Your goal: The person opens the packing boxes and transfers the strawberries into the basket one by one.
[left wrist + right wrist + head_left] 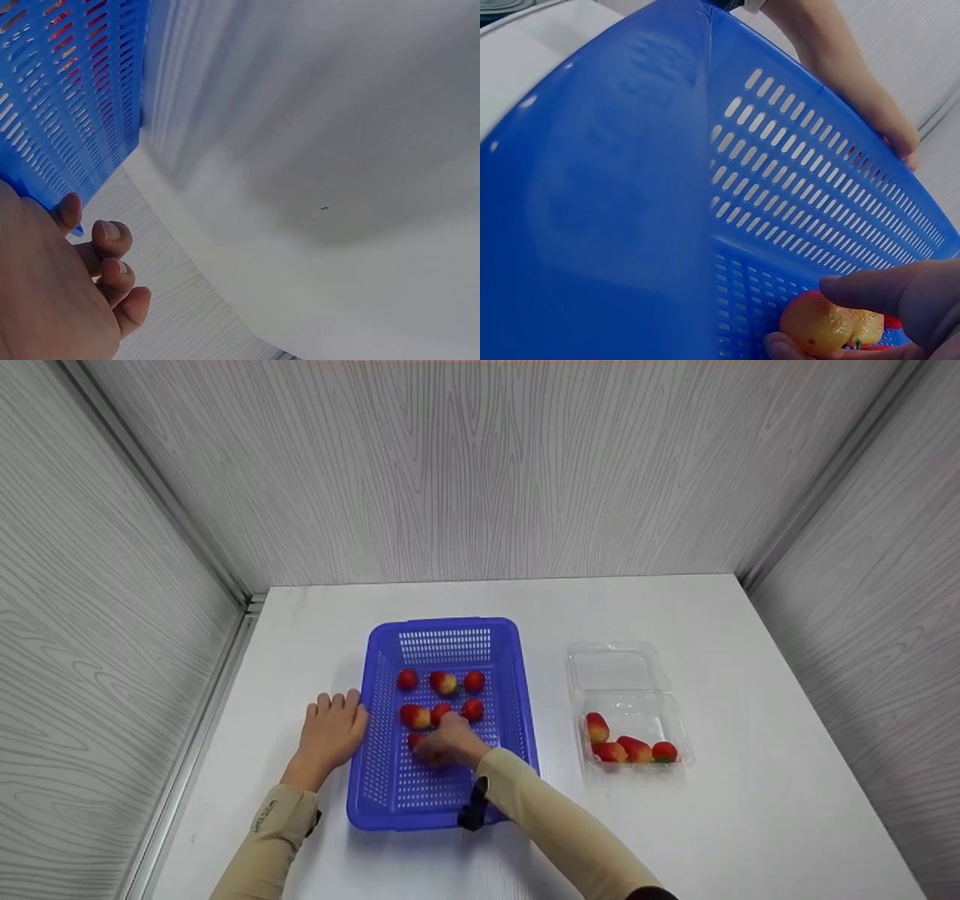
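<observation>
A blue slotted basket [382,780] stands on the white table and holds several red strawberries [442,682]. My right hand [433,750] reaches into it from the near side and pinches a strawberry [415,740] low on the basket floor. In the right wrist view that strawberry [819,326] is yellowish and sits between the thumb and a finger of my right hand [802,315], close to the basket wall [630,210]. My left hand [334,716] lies flat on the table against the basket's left wall. The left wrist view shows the left hand [105,259] beside the wall [67,97], holding nothing.
A clear open clamshell box [622,667] sits to the right of the basket, with several strawberries [630,750] in its near half. Grey wood-grain walls close in the table on the left, back and right. Bare white table [750,810] surrounds both containers.
</observation>
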Demonstrator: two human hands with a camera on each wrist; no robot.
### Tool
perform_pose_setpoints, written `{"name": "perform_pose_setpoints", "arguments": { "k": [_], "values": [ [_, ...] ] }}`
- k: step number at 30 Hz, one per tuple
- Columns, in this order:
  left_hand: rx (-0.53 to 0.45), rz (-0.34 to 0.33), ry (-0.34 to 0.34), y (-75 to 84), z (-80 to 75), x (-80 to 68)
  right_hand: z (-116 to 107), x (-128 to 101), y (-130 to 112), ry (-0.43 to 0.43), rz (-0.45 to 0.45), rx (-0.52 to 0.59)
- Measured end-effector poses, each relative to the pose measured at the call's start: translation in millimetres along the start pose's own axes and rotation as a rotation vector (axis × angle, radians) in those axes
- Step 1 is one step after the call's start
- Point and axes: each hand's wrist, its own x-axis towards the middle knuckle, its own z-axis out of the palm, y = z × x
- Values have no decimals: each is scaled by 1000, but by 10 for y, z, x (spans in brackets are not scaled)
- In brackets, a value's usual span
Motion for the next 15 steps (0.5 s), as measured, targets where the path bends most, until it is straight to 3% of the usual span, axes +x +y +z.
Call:
{"name": "perform_pose_setpoints", "arguments": {
  "k": [15],
  "values": [
    [-11,-23,-50,11,13,7,-148,-101,-4,6,-22,-85]
  ]
}}
